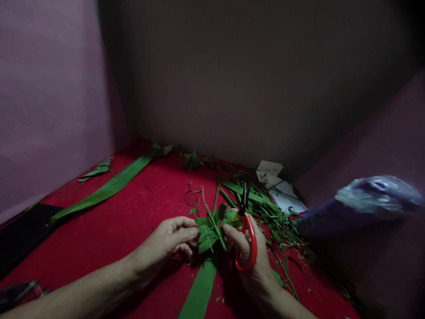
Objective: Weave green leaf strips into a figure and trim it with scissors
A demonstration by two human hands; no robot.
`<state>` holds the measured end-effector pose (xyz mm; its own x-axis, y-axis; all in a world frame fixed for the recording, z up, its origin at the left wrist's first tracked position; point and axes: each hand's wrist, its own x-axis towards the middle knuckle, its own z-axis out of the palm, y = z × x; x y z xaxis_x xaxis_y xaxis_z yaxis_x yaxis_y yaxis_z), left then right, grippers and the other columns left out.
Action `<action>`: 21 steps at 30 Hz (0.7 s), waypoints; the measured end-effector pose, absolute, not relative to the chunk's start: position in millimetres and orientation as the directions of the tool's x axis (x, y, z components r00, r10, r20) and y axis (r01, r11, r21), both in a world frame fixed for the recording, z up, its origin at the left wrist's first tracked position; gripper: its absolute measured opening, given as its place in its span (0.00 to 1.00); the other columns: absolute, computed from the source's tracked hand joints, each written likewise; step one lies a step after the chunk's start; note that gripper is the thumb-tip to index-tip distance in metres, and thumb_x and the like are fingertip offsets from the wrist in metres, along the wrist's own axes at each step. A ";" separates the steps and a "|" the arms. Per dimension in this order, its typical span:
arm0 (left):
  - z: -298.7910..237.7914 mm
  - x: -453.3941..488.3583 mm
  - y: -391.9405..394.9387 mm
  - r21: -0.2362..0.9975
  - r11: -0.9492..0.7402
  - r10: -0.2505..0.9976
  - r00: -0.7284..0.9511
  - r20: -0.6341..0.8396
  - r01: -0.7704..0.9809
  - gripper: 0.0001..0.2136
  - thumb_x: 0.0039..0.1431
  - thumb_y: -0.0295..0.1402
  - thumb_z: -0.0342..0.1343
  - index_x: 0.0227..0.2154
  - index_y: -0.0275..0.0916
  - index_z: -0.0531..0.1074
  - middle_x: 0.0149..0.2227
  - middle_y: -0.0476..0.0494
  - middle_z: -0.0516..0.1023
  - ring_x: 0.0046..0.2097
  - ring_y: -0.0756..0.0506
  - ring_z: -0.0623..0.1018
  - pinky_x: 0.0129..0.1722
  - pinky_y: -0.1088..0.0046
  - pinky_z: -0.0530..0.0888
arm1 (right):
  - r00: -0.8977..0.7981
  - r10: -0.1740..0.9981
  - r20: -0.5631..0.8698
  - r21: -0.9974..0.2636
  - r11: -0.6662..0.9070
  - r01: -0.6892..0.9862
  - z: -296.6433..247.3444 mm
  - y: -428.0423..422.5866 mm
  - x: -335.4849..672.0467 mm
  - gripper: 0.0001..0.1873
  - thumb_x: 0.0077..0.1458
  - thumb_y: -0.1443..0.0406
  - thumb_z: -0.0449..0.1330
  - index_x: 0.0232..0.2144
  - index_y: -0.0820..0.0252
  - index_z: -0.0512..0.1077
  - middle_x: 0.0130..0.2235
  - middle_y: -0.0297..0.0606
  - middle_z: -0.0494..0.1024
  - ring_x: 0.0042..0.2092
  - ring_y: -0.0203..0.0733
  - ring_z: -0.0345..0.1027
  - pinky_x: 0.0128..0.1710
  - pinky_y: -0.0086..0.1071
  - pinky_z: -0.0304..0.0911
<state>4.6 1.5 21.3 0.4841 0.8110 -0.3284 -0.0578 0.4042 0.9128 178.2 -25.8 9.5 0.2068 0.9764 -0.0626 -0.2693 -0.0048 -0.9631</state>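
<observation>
A small leafy sprig with thin green stems is held low in the middle of the view. My left hand pinches its leaves from the left, thumb against fingers. On the other side, my right hand has its thumb and fingertips at the sprig's stem. Scissors with red handles hang in that same hand, their dark blades pointing away from me. Fingers partly cover the handles. Beneath the sprig, a broad green leaf strip runs toward me over the red cloth.
Cut stems and leaves lie heaped right of my hands. Behind them are white papers. A long leaf stretches across the left, touching a black object. A purple plastic-wrapped bundle sits at right. Walls enclose the cloth.
</observation>
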 end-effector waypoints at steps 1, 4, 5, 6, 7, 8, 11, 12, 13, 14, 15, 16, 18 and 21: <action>19.8 4.5 1.1 0.913 0.406 0.797 0.505 -0.330 -0.044 0.12 0.50 0.36 0.55 0.33 0.32 0.67 0.29 0.43 0.72 0.29 0.50 0.72 0.30 0.73 0.67 | 0.199 0.978 -0.071 -0.960 -0.012 -0.281 8.7 -25.9 178.1 0.17 0.46 0.63 0.61 0.38 0.59 0.61 0.21 0.26 0.64 0.19 0.30 0.56 0.17 0.23 0.52; 15.8 3.8 0.7 0.922 0.388 0.805 0.490 -0.335 -0.006 0.10 0.47 0.33 0.58 0.29 0.32 0.67 0.25 0.45 0.72 0.25 0.51 0.71 0.27 0.73 0.66 | 0.159 0.982 -0.101 -0.946 -0.046 -0.320 6.0 -26.4 177.6 0.18 0.46 0.63 0.62 0.39 0.59 0.61 0.22 0.27 0.66 0.20 0.31 0.57 0.18 0.24 0.53; 14.7 3.7 0.8 0.921 0.389 0.809 0.479 -0.340 -0.003 0.09 0.46 0.33 0.58 0.29 0.32 0.67 0.24 0.46 0.72 0.25 0.51 0.71 0.26 0.73 0.66 | 0.154 0.982 -0.110 -0.943 -0.054 -0.328 5.0 -26.5 177.4 0.18 0.46 0.63 0.62 0.39 0.58 0.61 0.22 0.27 0.66 0.20 0.31 0.57 0.18 0.24 0.54; 13.8 3.8 1.0 0.918 0.395 0.811 0.472 -0.346 -0.005 0.09 0.46 0.32 0.58 0.28 0.33 0.67 0.24 0.46 0.72 0.24 0.51 0.71 0.25 0.74 0.66 | 0.156 0.981 -0.115 -0.940 -0.057 -0.337 4.0 -26.5 177.1 0.18 0.46 0.63 0.62 0.39 0.58 0.62 0.23 0.27 0.66 0.21 0.31 0.58 0.19 0.24 0.54; 13.2 4.1 1.3 0.915 0.404 0.810 0.468 -0.352 -0.012 0.08 0.46 0.32 0.58 0.27 0.33 0.67 0.23 0.47 0.72 0.23 0.51 0.71 0.25 0.74 0.66 | 0.157 0.980 -0.120 -0.937 -0.059 -0.345 3.0 -26.5 176.9 0.18 0.46 0.63 0.62 0.39 0.58 0.62 0.23 0.28 0.67 0.21 0.31 0.59 0.19 0.24 0.55; 12.8 4.5 1.5 0.911 0.413 0.811 0.465 -0.356 -0.022 0.08 0.45 0.32 0.58 0.27 0.33 0.66 0.22 0.47 0.71 0.23 0.51 0.71 0.24 0.74 0.66 | 0.157 0.980 -0.125 -0.935 -0.063 -0.349 2.0 -26.4 176.7 0.17 0.46 0.63 0.62 0.39 0.58 0.62 0.23 0.28 0.67 0.21 0.32 0.59 0.19 0.24 0.55; 12.5 5.5 2.1 0.896 0.440 0.808 0.457 -0.372 -0.048 0.08 0.44 0.31 0.58 0.25 0.33 0.66 0.22 0.48 0.72 0.22 0.52 0.70 0.24 0.75 0.66 | 0.157 0.975 -0.159 -0.932 -0.095 -0.350 -0.1 -26.1 176.7 0.17 0.47 0.63 0.61 0.39 0.59 0.63 0.21 0.27 0.67 0.20 0.31 0.59 0.19 0.24 0.55; 12.4 5.7 2.3 0.894 0.445 0.807 0.457 -0.373 -0.055 0.08 0.44 0.31 0.59 0.25 0.33 0.66 0.22 0.48 0.72 0.22 0.52 0.70 0.23 0.75 0.66 | 0.153 0.973 -0.173 -0.931 -0.111 -0.349 -0.2 -26.3 176.6 0.16 0.47 0.62 0.61 0.39 0.60 0.64 0.20 0.28 0.67 0.19 0.31 0.59 0.18 0.25 0.55; 12.1 5.8 2.6 0.891 0.449 0.803 0.464 -0.373 -0.062 0.08 0.43 0.30 0.59 0.26 0.33 0.66 0.22 0.48 0.72 0.22 0.52 0.70 0.23 0.75 0.66 | 0.150 0.971 -0.185 -0.930 -0.124 -0.347 0.0 -26.5 176.3 0.16 0.46 0.62 0.61 0.38 0.61 0.65 0.20 0.28 0.67 0.18 0.32 0.59 0.18 0.25 0.55; 11.6 5.9 2.9 0.888 0.454 0.798 0.474 -0.371 -0.070 0.08 0.43 0.30 0.59 0.26 0.33 0.67 0.22 0.48 0.72 0.22 0.52 0.70 0.24 0.75 0.66 | 0.150 0.970 -0.194 -0.929 -0.132 -0.347 0.6 -26.9 175.8 0.15 0.46 0.61 0.61 0.36 0.61 0.65 0.19 0.28 0.68 0.18 0.32 0.59 0.18 0.25 0.55; 11.0 5.8 3.2 0.885 0.460 0.794 0.482 -0.370 -0.078 0.08 0.43 0.30 0.59 0.26 0.33 0.67 0.22 0.47 0.72 0.22 0.52 0.71 0.24 0.75 0.66 | 0.154 0.968 -0.198 -0.928 -0.135 -0.346 1.8 -27.5 175.0 0.15 0.45 0.60 0.62 0.35 0.62 0.66 0.19 0.29 0.68 0.18 0.32 0.59 0.18 0.26 0.55; 10.2 5.8 3.5 0.882 0.464 0.792 0.487 -0.369 -0.087 0.08 0.42 0.30 0.60 0.26 0.33 0.67 0.23 0.47 0.72 0.23 0.52 0.71 0.24 0.75 0.66 | 0.162 0.967 -0.199 -0.930 -0.134 -0.344 3.4 -28.1 174.0 0.14 0.45 0.60 0.62 0.32 0.62 0.67 0.19 0.29 0.68 0.18 0.32 0.59 0.18 0.26 0.55; 8.7 5.5 3.8 0.877 0.469 0.792 0.490 -0.365 -0.106 0.09 0.41 0.30 0.60 0.25 0.33 0.67 0.22 0.47 0.72 0.23 0.51 0.71 0.24 0.75 0.67 | 0.185 0.963 -0.198 -0.932 -0.127 -0.338 7.3 -29.3 171.7 0.13 0.44 0.59 0.62 0.29 0.62 0.68 0.18 0.29 0.68 0.18 0.32 0.59 0.18 0.26 0.56; 6.9 4.5 3.6 0.873 0.471 0.788 0.504 -0.354 -0.124 0.09 0.41 0.29 0.61 0.25 0.33 0.67 0.22 0.48 0.72 0.23 0.51 0.71 0.24 0.75 0.66 | 0.179 0.962 -0.207 -0.930 -0.137 -0.340 11.9 -29.8 170.0 0.13 0.44 0.58 0.62 0.27 0.62 0.68 0.18 0.30 0.68 0.17 0.32 0.59 0.18 0.26 0.56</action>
<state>4.5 3.6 6.9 0.5038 0.7881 -0.3536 -0.1237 0.4710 0.8734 170.0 -29.8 11.9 0.1795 0.9617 -0.2071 -0.3399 -0.1369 -0.9304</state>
